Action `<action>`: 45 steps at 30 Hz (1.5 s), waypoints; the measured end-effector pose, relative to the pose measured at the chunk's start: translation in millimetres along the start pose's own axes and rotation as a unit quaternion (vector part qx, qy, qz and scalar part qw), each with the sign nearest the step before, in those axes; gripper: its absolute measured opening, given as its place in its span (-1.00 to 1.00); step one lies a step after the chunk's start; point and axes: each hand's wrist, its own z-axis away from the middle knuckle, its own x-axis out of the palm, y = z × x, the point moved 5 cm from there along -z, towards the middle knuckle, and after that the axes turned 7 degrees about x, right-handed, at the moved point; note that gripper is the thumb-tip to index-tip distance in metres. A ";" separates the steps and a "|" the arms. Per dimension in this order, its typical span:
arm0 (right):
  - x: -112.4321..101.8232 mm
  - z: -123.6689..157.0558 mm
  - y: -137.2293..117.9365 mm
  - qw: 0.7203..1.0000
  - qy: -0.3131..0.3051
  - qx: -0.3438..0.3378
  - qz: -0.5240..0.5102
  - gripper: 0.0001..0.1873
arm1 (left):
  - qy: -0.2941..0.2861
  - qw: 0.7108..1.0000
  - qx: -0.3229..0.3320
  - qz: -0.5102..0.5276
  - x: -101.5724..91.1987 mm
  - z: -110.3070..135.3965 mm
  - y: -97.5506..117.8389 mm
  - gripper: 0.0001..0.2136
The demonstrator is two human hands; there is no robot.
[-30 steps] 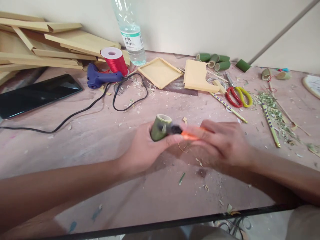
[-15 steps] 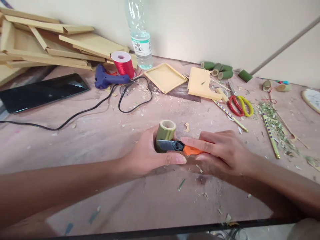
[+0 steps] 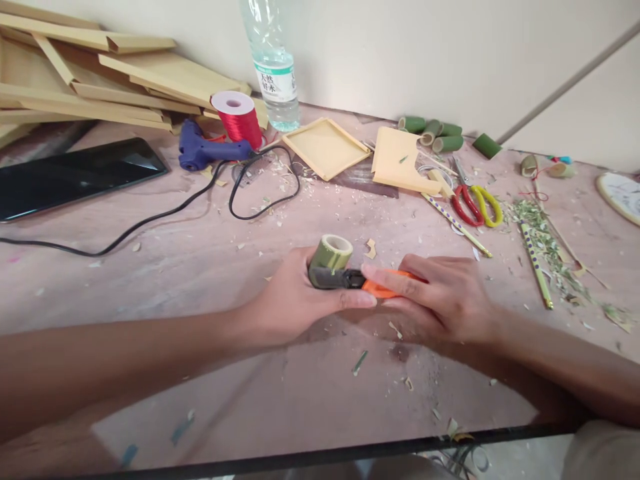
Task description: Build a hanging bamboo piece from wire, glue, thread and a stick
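Observation:
A short bamboo tube (image 3: 331,255), green with pale scraped streaks and a hollow top, is gripped by my left hand (image 3: 295,297). Its far side and lower part are hidden by the fingers and the blade. My right hand (image 3: 445,297) is closed around the orange handle of a utility knife (image 3: 385,285), its index finger stretched along the top. The dark blade lies across the near side of the tube, pointing left. My left thumb extends to the right just below the blade.
Behind stand a water bottle (image 3: 277,87), a red thread spool (image 3: 237,120), a blue glue gun (image 3: 210,147) with its cord, and a phone (image 3: 80,175). Scissors (image 3: 475,200), pencils, bamboo pieces (image 3: 447,143) and shavings (image 3: 540,240) lie right. Stacked cardboard trays (image 3: 125,100) fill the back left.
The knife blade has tilted against the tube and now looks dark instead of shiny. The tube leans slightly more to the right. The whole view has shifted a little.

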 end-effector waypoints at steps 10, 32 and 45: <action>-27.7 -4.3 47.2 0.988 0.127 0.085 0.013 -0.35 | -0.011 0.999 -0.005 -0.043 -1.4 10.7 -0.7 -0.62; -1.0 2.5 -8.2 0.999 0.018 -0.021 0.024 -0.55 | 0.004 1.000 -0.010 -0.021 0.1 8.6 -5.1 -0.73; -38.9 -8.4 49.0 0.988 0.132 0.077 0.008 -0.45 | 0.009 0.998 0.031 -0.062 -2.5 12.3 -0.2 -0.67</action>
